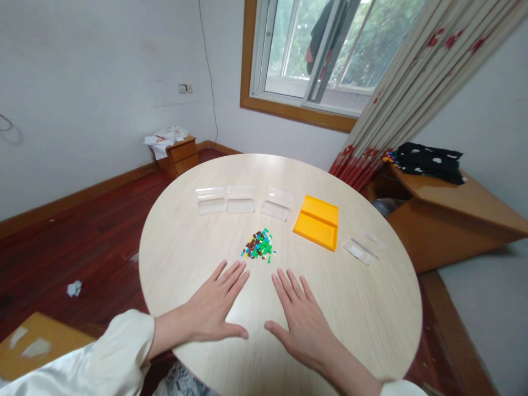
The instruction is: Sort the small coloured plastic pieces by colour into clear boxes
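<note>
My left hand (214,305) lies flat on the round table with its fingers spread, holding nothing. My right hand (303,319) rests palm down in the same way, to the right and apart from it. Just beyond the fingertips of both is a small pile of tiny building bricks (259,246) in green, brown, blue, yellow and white. Behind the pile stand clear plastic boxes with raised lids: one at the left (212,205), one touching it (241,204) and one nearer the middle (275,209). An open yellow case (317,230) lies to the right of the pile.
Another clear box (360,251) lies near the right edge of the pale round table (264,170). A wooden cabinet (445,220) with dark cloth (431,159) on it stands close at the right. A small drawer unit (183,154) bearing papers is at the back left.
</note>
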The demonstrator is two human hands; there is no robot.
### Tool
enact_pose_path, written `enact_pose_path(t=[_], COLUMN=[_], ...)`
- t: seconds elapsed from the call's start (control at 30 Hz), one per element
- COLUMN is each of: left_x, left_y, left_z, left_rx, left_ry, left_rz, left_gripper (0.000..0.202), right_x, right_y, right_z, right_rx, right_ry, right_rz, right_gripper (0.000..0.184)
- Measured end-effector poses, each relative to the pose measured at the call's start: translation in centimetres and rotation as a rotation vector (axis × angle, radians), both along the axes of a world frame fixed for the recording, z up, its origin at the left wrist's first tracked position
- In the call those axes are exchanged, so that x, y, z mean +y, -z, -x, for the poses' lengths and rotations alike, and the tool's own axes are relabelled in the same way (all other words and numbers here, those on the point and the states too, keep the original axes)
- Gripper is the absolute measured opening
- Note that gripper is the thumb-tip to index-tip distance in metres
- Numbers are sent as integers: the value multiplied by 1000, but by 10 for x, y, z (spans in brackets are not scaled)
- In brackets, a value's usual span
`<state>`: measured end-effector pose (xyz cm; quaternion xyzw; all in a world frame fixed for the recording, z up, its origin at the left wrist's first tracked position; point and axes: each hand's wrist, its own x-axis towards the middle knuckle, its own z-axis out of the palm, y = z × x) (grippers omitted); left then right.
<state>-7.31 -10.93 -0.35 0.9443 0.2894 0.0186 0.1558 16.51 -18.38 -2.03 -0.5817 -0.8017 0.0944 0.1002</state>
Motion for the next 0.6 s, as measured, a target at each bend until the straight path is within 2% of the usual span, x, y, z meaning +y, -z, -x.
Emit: enact_pose_path(t=[0.27,0.4,0.5,0.6], left_x=[1,-1,3,26], left_y=[1,-6,-18,-31], left_z=[0,-1,-1,1], left_rx=[3,32,19,-147], left_ry=[-4,-8,-31,-163], left_rz=[7,50,104,41], left_gripper=[104,101,77,51], right_x=[1,-1,2,19], right_y=[-4,-2,-8,-21], right_z=[2,3,1,-6], right_rx=[-15,-53,-76,-64], right_ry=[8,-1,-16,27], right_rz=[2,-34,-67,-142], right_gripper=[77,77,70,49])
